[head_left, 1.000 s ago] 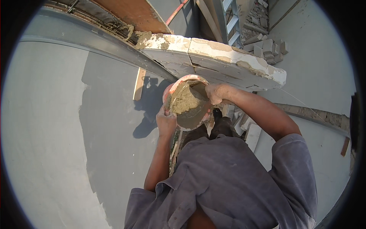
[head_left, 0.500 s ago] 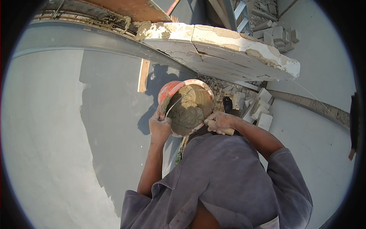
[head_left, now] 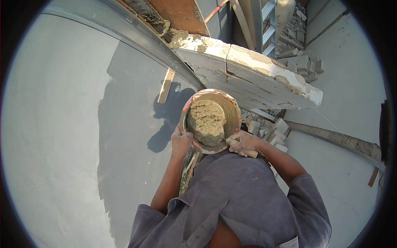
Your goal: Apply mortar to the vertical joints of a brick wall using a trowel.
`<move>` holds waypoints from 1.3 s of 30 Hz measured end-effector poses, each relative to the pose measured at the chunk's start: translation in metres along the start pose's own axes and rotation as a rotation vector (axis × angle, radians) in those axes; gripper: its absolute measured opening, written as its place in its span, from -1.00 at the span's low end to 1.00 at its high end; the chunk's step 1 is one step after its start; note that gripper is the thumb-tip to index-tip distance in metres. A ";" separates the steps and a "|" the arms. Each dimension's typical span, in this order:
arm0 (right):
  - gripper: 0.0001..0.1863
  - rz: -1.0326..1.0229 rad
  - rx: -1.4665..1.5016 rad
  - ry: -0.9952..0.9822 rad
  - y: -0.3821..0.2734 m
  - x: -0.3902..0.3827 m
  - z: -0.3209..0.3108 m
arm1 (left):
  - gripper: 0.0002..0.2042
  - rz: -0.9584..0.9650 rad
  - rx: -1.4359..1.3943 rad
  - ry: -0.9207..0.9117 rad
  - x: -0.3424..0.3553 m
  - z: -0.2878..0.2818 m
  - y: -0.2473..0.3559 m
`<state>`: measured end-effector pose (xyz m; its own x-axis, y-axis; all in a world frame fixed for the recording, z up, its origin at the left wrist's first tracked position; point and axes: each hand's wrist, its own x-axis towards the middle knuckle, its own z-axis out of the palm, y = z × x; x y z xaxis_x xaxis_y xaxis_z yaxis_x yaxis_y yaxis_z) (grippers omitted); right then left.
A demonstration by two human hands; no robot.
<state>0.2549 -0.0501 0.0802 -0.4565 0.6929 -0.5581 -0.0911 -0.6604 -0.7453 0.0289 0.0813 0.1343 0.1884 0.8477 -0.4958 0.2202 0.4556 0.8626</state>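
Observation:
A round, red-and-grey bucket (head_left: 235, 110), its sides smeared with mortar, is held up in front of my body. Grey-brown wet mortar (head_left: 205, 119) lies inside it. My left hand (head_left: 182, 143) is closed on the bucket's rim at the near left. At the near right of the rim, my right hand (head_left: 243, 141) grips the wooden handle (head_left: 250, 153) of what looks like a trowel. Its blade is hidden, apparently down in the mortar by the rim.
Just beyond the bucket stands a block wall (head_left: 252, 68) with rough mortar along its top. A string (head_left: 333, 122) runs from its right end. Loose blocks (head_left: 279, 131) lie below on the right. A wood strip (head_left: 166, 86) sits against the grey wall, and a ladder (head_left: 269, 29) stands behind.
The bucket has tipped more upright and shifted slightly right and nearer, so more of the mortar shows. Both hands keep their holds. The view has turned a little.

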 end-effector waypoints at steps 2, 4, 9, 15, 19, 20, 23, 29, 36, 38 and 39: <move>-0.85 0.024 0.143 0.002 -0.011 -0.012 -0.002 | -0.52 0.001 -0.033 0.004 0.005 0.002 -0.010; -0.86 0.011 0.102 0.032 -0.022 -0.027 -0.007 | -0.62 -0.197 -0.233 0.009 0.005 0.010 -0.012; -0.83 -0.012 0.121 0.153 -0.066 -0.065 -0.006 | -0.67 -0.295 -0.436 -0.004 0.016 0.016 -0.049; -0.85 -0.057 0.105 0.292 -0.175 -0.095 -0.008 | -0.58 -0.352 -0.552 -0.020 0.021 0.018 -0.062; -0.84 -0.263 -0.372 0.534 -0.262 -0.063 -0.012 | -0.60 -0.325 -0.497 0.077 0.013 0.012 -0.072; -0.84 -0.333 -0.487 0.617 -0.282 -0.047 -0.008 | -0.60 -0.314 -0.508 0.080 0.010 0.012 -0.068; -0.67 -0.638 -1.034 0.941 -0.302 0.041 -0.043 | -0.64 -0.355 -0.491 0.150 0.004 0.020 -0.059; -0.50 -0.775 -1.059 1.046 -0.302 0.125 -0.050 | -0.67 -0.329 -0.355 0.246 -0.014 -0.006 -0.122; -0.61 -0.840 -0.845 0.940 -0.238 0.056 -0.064 | -0.69 -0.500 -0.448 0.371 -0.037 -0.004 -0.098; -0.74 -0.326 -0.313 0.667 -0.235 0.022 -0.024 | -0.70 -0.520 -0.463 0.416 -0.041 -0.008 -0.099; -0.74 -0.329 -0.308 0.675 -0.224 0.024 -0.025 | -0.71 -0.510 -0.454 0.423 -0.039 -0.007 -0.102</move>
<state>0.2869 0.1219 0.2249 0.1923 0.9278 -0.3196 0.1647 -0.3516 -0.9215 -0.0075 0.0038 0.0666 -0.2295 0.4951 -0.8380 -0.2465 0.8033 0.5421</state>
